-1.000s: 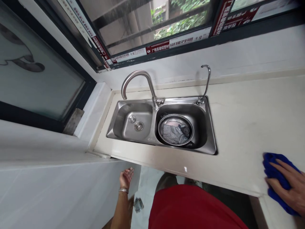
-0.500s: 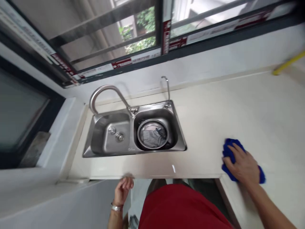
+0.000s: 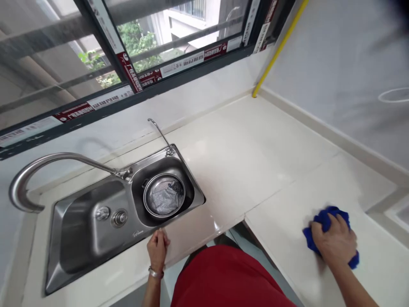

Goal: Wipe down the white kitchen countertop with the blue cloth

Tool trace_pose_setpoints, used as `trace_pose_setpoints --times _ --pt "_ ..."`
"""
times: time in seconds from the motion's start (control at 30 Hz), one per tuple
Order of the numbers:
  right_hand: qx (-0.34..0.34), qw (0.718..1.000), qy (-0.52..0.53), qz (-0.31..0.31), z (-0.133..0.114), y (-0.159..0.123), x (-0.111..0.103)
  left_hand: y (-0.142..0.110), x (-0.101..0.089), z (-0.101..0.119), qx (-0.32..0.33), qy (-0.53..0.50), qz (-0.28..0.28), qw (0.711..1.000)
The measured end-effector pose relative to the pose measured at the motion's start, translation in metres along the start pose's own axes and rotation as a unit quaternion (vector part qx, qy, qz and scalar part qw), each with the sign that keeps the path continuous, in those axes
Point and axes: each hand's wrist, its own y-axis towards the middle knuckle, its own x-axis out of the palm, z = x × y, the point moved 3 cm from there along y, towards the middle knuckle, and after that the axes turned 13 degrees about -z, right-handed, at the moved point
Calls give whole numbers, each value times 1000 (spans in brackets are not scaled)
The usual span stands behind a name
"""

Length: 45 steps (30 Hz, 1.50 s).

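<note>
Right hand (image 3: 334,243) presses blue cloth (image 3: 326,221) onto pale stone counter (image 3: 255,145).
Spread fingers half hide the bunched cloth; left hand (image 3: 158,249) curls at the edge beside steel sink (image 3: 79,230).

Stainless double sink (image 3: 79,221): round steel bowl (image 3: 145,197) in right basin, crumpled grey fabric (image 3: 164,198) inside. Gooseneck faucet (image 3: 47,158) at back, slim tap (image 3: 161,134) right of it. Window (image 3: 179,64) behind sink; yellow pipe (image 3: 277,49) well right.

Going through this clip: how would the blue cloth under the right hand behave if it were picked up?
The blue cloth is probably floppy, since it bunches into soft folds under the right hand. It is likely light for its size, looking like a thick fabric towel. It would probably slide easily across the smooth countertop when pushed.
</note>
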Motion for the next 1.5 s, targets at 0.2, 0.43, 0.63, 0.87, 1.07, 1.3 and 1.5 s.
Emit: trace_pose_setpoints --times 0.2,0.43,0.63,0.87,1.07,1.3,1.5 --pt "38 998 9 -56 -71 22 12 -4 0 1 23 149 48 987" --pt "-191 976 52 -96 -236 31 15 -2 5 2 45 240 94 965" --pt "-313 928 106 -175 -328 -28 2 0 9 -1 38 274 124 953" --pt "-528 792 153 -266 -388 -109 -11 0 9 3 13 297 137 945" --pt "-610 730 174 -255 -347 -97 -11 1 11 19 5 316 132 940" --pt "-562 778 148 -238 -267 -59 1 32 75 63 146 353 -56 922" --pt "-327 909 146 -212 -242 -24 8 69 169 118 257 435 -243 828"
